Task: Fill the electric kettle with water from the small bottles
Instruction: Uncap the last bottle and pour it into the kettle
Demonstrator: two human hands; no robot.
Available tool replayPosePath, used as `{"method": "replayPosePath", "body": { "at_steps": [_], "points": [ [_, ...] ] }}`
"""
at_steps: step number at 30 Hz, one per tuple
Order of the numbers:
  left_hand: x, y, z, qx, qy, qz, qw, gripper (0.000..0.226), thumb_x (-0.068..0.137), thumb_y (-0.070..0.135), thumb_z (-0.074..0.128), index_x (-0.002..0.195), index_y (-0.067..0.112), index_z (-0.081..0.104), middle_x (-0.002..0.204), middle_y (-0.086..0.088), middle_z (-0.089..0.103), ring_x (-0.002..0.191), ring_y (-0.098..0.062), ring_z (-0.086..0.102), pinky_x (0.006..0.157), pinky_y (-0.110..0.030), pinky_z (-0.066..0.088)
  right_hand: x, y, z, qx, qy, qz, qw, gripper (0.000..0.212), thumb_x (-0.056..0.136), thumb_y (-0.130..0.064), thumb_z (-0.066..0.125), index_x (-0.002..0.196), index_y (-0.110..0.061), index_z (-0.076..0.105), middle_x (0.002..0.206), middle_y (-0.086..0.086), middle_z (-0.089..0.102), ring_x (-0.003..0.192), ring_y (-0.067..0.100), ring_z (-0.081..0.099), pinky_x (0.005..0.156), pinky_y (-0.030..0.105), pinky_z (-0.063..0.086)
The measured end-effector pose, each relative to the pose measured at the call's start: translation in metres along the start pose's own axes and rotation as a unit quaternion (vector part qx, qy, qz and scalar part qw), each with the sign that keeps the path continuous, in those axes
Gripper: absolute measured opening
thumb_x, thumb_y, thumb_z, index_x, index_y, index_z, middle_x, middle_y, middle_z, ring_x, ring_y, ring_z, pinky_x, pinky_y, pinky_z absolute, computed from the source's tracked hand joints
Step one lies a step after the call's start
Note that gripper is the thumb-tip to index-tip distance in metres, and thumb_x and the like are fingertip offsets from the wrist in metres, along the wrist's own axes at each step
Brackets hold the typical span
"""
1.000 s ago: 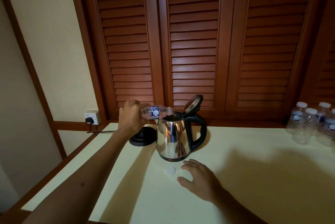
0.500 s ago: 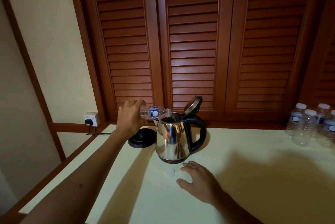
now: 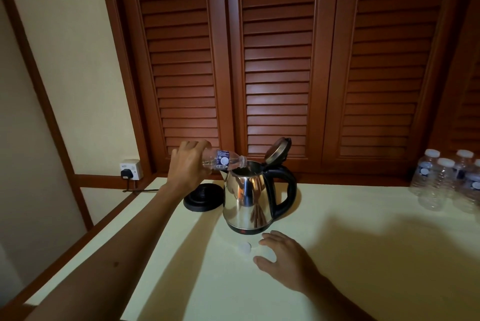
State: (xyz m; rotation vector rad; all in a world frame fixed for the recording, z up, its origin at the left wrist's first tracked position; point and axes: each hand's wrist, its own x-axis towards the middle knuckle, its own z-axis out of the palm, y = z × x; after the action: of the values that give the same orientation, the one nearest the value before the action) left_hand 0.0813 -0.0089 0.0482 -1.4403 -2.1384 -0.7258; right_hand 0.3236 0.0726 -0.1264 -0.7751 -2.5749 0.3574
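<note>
You are working on the pale table (image 3: 363,255), with the kettle (image 3: 246,198) standing near its back edge, off its black base (image 3: 204,197), which sits just to the left. Its lid (image 3: 278,150) is tipped fully back, so the mouth is clear; leave it that way. Your left hand (image 3: 188,164) has its fingers wrapped round the bottom end of the bottle (image 3: 223,159), which lies nearly level with its neck over the kettle's rim. Little water seems left in it, so raise the bottom end gently to drain the last, and keep the neck inside the rim rather than above the spout. Squeeze lightly: thin plastic will buckle and spurt.

Your right hand (image 3: 283,255) lies flat on the table in front of the kettle, fingers spread and relaxed, holding nothing; it could steady the kettle's handle (image 3: 287,196) if the pour nudges it. The spare bottles (image 3: 446,181) wait, capped, at the far right. The white cap (image 3: 244,248) sits just beside your right fingertips, so mind you don't knock it away.
</note>
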Motion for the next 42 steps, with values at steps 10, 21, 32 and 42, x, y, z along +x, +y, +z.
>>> {"method": "replayPosePath", "body": {
  "at_steps": [10,21,32,42],
  "points": [
    [0.004,-0.002,-0.005,0.007,0.006,0.023,1.0,0.055,0.071,0.02,0.085,0.119,0.018,0.058,0.12,-0.007,0.065,0.116,-0.03,0.05,0.089,-0.045,0.042,0.0,-0.001,-0.001,0.002,-0.001,0.002,1.0,0.059,0.081,-0.063,0.05,0.129,-0.028,0.056,0.142,-0.016,0.047,0.135,0.001,0.033,0.109,0.02,0.028],
    [0.009,-0.003,-0.006,0.039,0.005,0.042,0.998,0.057,0.072,0.018,0.084,0.123,0.018,0.059,0.125,-0.007,0.064,0.119,-0.029,0.049,0.092,-0.043,0.04,0.0,-0.002,-0.002,0.002,-0.004,0.007,1.0,0.06,0.081,-0.063,0.049,0.13,-0.028,0.055,0.143,-0.017,0.045,0.136,0.001,0.031,0.109,0.02,0.026],
    [0.018,-0.002,-0.003,0.052,0.019,0.085,0.995,0.06,0.073,0.016,0.085,0.127,0.018,0.06,0.136,-0.009,0.055,0.127,-0.03,0.046,0.102,-0.044,0.038,-0.001,-0.003,-0.004,0.006,-0.007,0.013,1.0,0.06,0.082,-0.062,0.05,0.131,-0.028,0.054,0.144,-0.018,0.044,0.136,-0.001,0.029,0.109,0.019,0.025],
    [0.001,-0.015,0.014,0.033,0.015,0.035,0.999,0.062,0.071,0.022,0.086,0.126,0.017,0.057,0.125,-0.013,0.062,0.113,-0.034,0.054,0.088,-0.046,0.049,-0.003,-0.002,0.0,0.033,0.025,0.012,0.999,0.067,0.074,-0.068,0.046,0.124,-0.025,0.061,0.139,-0.012,0.051,0.131,0.001,0.039,0.104,0.012,0.024]
  ]
}}
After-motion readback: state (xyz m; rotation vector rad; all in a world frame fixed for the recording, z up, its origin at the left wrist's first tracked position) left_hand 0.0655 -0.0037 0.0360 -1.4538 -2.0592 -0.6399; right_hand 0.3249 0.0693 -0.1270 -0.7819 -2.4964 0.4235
